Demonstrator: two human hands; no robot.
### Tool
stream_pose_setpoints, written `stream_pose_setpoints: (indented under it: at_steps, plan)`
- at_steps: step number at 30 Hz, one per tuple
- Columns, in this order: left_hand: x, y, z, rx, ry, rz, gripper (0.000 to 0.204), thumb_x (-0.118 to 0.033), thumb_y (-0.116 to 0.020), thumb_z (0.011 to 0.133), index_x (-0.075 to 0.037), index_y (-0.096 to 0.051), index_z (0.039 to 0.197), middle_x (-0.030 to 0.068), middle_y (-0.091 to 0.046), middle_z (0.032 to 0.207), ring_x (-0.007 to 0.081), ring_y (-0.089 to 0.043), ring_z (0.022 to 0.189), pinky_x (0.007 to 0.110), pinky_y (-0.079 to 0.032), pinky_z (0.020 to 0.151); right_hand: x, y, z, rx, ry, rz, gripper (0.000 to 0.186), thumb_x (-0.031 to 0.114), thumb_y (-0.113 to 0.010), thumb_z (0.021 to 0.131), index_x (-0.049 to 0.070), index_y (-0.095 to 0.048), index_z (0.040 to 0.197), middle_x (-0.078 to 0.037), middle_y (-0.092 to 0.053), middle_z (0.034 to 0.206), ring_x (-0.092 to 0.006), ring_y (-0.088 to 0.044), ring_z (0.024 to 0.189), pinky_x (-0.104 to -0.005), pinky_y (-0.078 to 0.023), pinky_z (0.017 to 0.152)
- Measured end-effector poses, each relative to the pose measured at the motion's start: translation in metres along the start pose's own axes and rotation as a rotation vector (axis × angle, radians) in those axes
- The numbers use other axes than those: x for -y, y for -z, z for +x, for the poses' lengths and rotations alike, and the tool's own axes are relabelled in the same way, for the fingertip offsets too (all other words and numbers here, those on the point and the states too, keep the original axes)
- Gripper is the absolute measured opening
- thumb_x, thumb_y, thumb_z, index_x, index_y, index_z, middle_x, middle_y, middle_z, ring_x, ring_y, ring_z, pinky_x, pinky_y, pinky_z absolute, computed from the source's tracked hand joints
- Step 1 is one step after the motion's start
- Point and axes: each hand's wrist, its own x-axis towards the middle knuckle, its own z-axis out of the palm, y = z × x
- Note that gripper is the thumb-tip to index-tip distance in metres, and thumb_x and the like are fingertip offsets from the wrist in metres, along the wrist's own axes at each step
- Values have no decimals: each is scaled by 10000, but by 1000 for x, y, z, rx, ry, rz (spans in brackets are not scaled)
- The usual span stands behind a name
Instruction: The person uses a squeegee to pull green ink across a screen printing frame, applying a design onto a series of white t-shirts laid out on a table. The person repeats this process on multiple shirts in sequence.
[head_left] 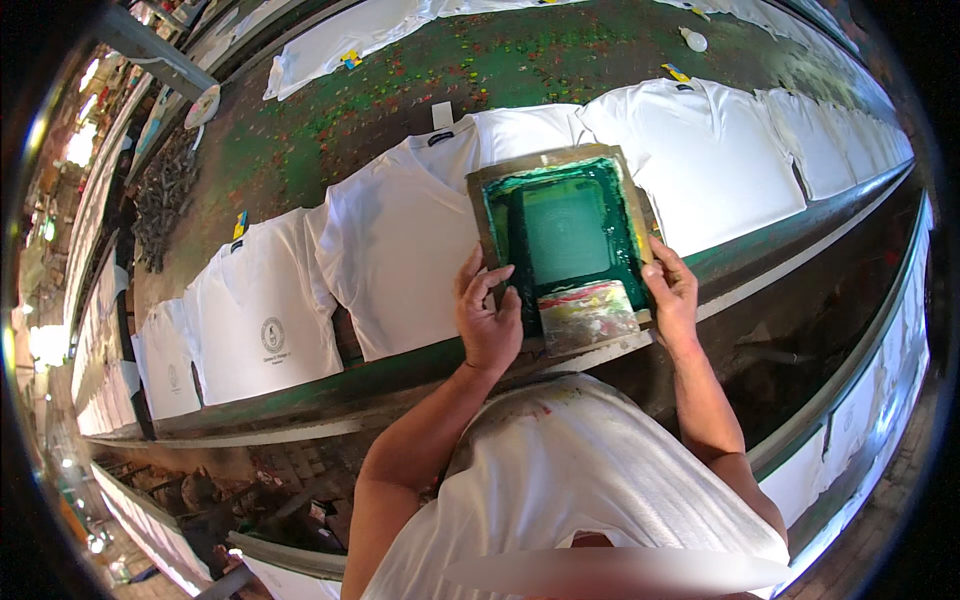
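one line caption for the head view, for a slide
Both hands, left hand and right hand, hold a green-inked printing screen over a white t-shirt on the long table.

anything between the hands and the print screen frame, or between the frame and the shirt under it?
Nothing visible. The left hand and right hand already hold the screen frame by its two side edges. The frame sits over a white T-shirt on the long green table; nothing shows at its edges, though its underside is hidden.

Head-worn fisheye, close above table (300, 130)
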Motion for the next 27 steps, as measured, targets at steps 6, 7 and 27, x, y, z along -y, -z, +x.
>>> stream_pose_setpoints:
  at_steps: [6, 7, 27]
  plan:
    - [13, 8, 7, -57, -23, 31, 316, 121, -717, 892, -48, -813, 1141, 232, -572, 1648, 371, -542, 1534, 444, -448, 1267, -7, -13, 20, 122, 11, -144, 518, 69, -745, 1062, -14, -636, 1561, -18, -678, 1231, -108, -608, 1113, -291, -497, 1033]
    - [14, 9, 7, -62, -35, 48, 315, 123, -715, 893, -46, -812, 1140, 231, -568, 1651, 366, -543, 1533, 440, -455, 1260, -8, -14, 21, 155, 20, -123, 526, 60, -739, 1063, -13, -625, 1571, -41, -695, 1288, -121, -628, 1161, -304, -503, 1068]
    - [26, 13, 3, -73, 31, 104, 228, 31, -793, 910, -51, -824, 1120, 253, -603, 1635, 373, -584, 1500, 473, -459, 1232, -15, -13, 27, 121, 98, -526, 426, 57, -597, 1133, -55, -626, 1544, -150, -705, 1436, -228, -647, 1349, -355, -462, 1192]
